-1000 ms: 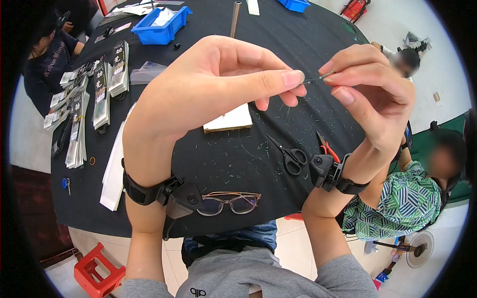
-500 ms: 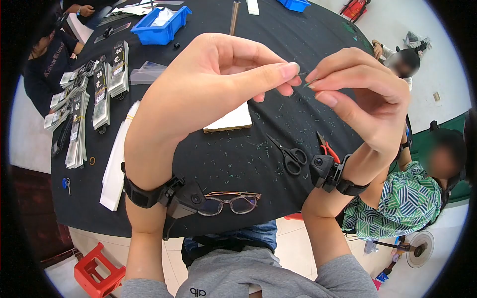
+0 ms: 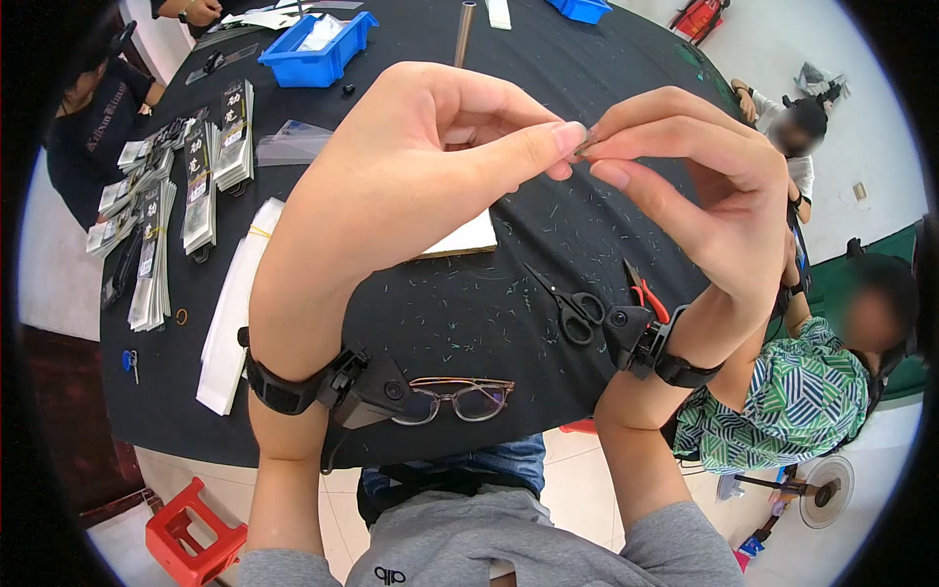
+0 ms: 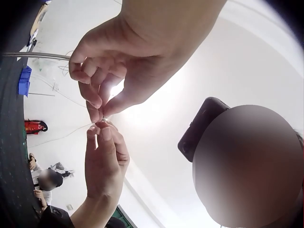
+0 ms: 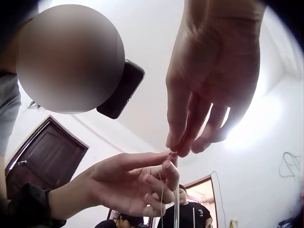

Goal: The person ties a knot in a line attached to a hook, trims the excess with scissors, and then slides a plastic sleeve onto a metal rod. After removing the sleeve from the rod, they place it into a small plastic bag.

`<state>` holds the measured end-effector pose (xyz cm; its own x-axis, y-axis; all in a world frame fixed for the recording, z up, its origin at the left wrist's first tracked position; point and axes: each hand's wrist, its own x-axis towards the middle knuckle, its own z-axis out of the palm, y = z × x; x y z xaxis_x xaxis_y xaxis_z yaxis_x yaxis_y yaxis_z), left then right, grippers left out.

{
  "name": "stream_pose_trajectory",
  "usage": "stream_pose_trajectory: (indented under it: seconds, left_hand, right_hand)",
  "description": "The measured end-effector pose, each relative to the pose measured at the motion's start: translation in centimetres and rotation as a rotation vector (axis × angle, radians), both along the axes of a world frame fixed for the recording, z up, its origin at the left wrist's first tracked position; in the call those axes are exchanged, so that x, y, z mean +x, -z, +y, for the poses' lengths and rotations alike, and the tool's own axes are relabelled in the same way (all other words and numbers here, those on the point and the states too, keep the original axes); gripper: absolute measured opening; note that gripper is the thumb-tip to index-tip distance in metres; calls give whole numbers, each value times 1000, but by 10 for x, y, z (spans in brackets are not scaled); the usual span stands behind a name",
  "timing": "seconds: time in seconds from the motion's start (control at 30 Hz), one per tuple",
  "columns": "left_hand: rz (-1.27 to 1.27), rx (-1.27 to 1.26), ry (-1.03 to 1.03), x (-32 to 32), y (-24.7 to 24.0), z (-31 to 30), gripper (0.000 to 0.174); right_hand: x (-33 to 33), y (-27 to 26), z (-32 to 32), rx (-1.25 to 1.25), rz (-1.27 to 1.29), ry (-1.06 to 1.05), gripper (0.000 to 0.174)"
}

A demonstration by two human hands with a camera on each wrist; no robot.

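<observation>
Over the black table (image 3: 606,68): both hands raised, fingertips together.
Left hand (image 3: 411,166): thumb and forefinger pinching thin strand (image 3: 584,147).
Right hand (image 3: 714,196): pinching the same strand (barely visible), well above the table.
Strand: easily lost among clippings (image 3: 445,323) on the table, given any slackened pinch.

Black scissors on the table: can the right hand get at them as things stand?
Probably yes: the scissors lie uncovered on the table below the right hand, though it pinches a thin piece with the left hand.
</observation>
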<state>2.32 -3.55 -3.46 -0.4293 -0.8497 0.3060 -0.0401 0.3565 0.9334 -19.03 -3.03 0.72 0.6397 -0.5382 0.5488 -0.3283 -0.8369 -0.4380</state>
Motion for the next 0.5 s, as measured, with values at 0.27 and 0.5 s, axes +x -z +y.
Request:
stream_pose_trajectory:
  seconds: [0.27, 0.5]
  left_hand:
    - [5, -93, -1, 1, 3, -1, 22]
    - [45, -41, -14, -2, -1, 2, 22]
  right_hand:
    - [0, 1, -2, 19, -11, -8, 16]
    - [1, 1, -3, 38, -68, -50, 15]
